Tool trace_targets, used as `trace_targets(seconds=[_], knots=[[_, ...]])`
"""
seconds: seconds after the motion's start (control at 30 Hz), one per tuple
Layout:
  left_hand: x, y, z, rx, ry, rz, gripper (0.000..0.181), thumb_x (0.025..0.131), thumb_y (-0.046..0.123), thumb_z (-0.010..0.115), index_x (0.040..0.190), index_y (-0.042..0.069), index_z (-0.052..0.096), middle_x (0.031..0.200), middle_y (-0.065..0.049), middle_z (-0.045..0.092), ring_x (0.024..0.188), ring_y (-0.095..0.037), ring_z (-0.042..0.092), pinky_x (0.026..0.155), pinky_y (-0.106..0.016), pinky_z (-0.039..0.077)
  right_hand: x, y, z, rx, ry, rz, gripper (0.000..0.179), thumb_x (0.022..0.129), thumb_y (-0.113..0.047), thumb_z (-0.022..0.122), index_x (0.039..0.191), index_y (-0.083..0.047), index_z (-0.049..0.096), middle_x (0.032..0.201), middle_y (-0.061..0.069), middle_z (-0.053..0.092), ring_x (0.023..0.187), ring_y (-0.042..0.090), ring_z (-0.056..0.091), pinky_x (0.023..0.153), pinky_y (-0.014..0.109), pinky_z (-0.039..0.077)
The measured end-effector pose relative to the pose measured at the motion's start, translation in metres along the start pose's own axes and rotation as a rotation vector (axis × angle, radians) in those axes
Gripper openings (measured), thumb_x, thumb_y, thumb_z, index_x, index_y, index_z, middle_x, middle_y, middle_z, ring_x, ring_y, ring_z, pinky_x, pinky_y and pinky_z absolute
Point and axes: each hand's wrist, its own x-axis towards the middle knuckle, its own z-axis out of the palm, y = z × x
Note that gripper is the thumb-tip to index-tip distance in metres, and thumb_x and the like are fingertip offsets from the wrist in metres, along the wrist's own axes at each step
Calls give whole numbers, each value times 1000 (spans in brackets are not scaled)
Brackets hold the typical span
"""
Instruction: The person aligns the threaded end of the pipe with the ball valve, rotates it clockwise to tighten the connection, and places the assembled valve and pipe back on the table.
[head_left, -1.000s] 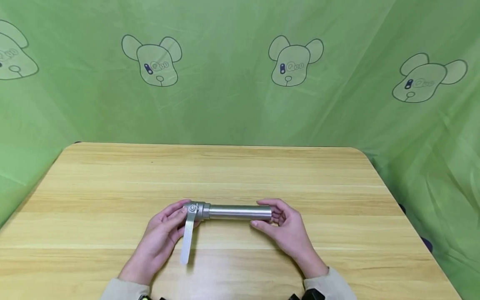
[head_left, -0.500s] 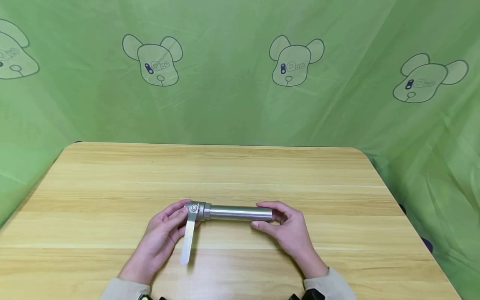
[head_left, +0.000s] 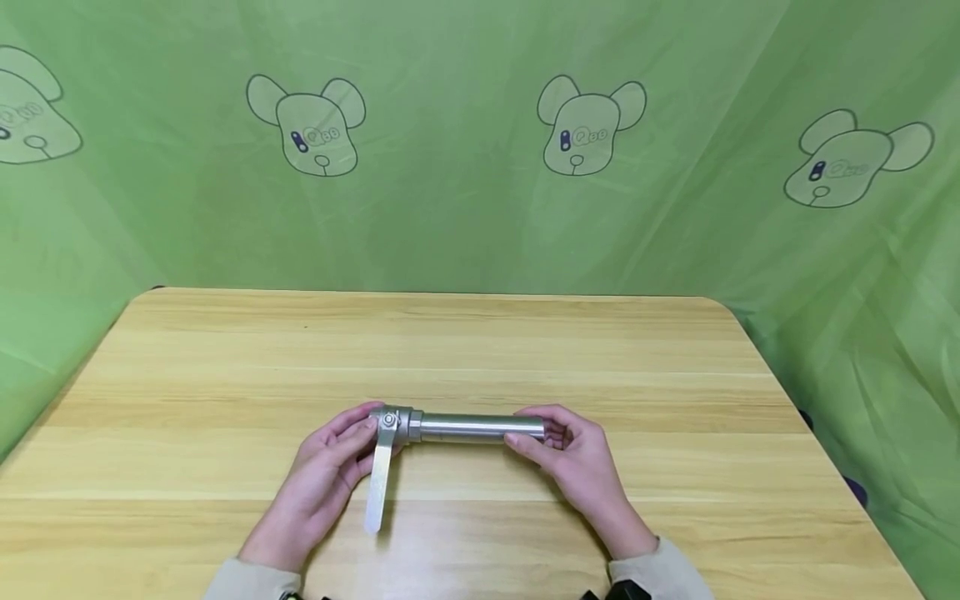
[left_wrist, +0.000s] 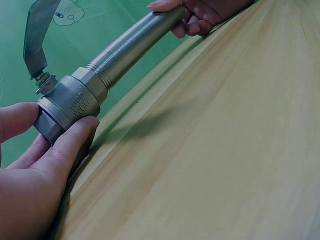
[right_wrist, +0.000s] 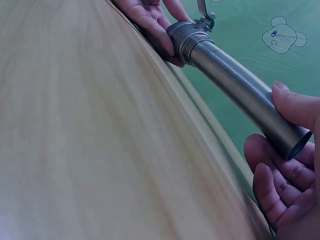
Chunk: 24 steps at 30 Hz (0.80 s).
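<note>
A metal ball valve [head_left: 402, 425], marked "1000 WOG" in the left wrist view, is joined to a straight steel pipe [head_left: 465, 427]. Its flat lever handle [head_left: 378, 490] points toward the person in the head view. My left hand [head_left: 321, 473] grips the valve body [left_wrist: 72, 102] at the left end, thumb on one side and fingers under it. At the other end, my right hand [head_left: 588, 467] holds the pipe [right_wrist: 235, 87] with the thumb on its surface and curled fingers behind and below. The assembly is level, lifted off the table, and its right end is open.
The wood-grain table [head_left: 480, 350] spreads around both hands, with rounded far corners. Behind and beside it hangs a green cloth [head_left: 450, 208] printed with cartoon animal heads. Sleeve cuffs and black wrist devices show at the bottom edge.
My right thumb has moved up from the pipe's lower edge onto its near surface. The left hand, valve and lever stay about where they were.
</note>
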Motion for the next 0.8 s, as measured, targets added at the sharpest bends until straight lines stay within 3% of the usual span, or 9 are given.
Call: trace_targets(seconds=[0.17, 0.33, 0.57, 0.8], knots=[[0, 1, 0, -5, -1, -3, 52, 107, 5, 59, 157, -5, 44, 150, -11, 60, 125, -18, 69, 109, -30, 62, 0, -1, 1, 42, -18, 7, 28, 91, -15, 87, 114, -3, 77, 93, 12, 78, 73, 14, 72, 67, 26, 67], [0, 1, 0, -11, -5, -5, 52, 107, 5, 59, 157, -5, 44, 153, -15, 56, 126, -19, 69, 110, -30, 62, -1, 0, 1, 23, -22, -4, 24, 94, -19, 85, 111, -4, 77, 78, 5, 70, 63, 12, 64, 57, 23, 60], [0, 1, -1, -27, -23, -6, 52, 110, 5, 55, 159, -6, 39, 157, -18, 53, 127, -16, 69, 113, -33, 60, -2, 3, -1, -32, -33, -139, 56, 80, -10, 95, 130, -12, 69, 90, 6, 72, 73, 10, 60, 65, 21, 55], [0, 3, -2, -29, -34, -17, 53, 111, 9, 54, 160, -4, 39, 160, -20, 49, 127, -16, 70, 114, -32, 59, -2, 3, 1, -94, 49, -239, 46, 76, -14, 98, 117, -17, 78, 86, 4, 68, 71, 10, 56, 61, 20, 52]])
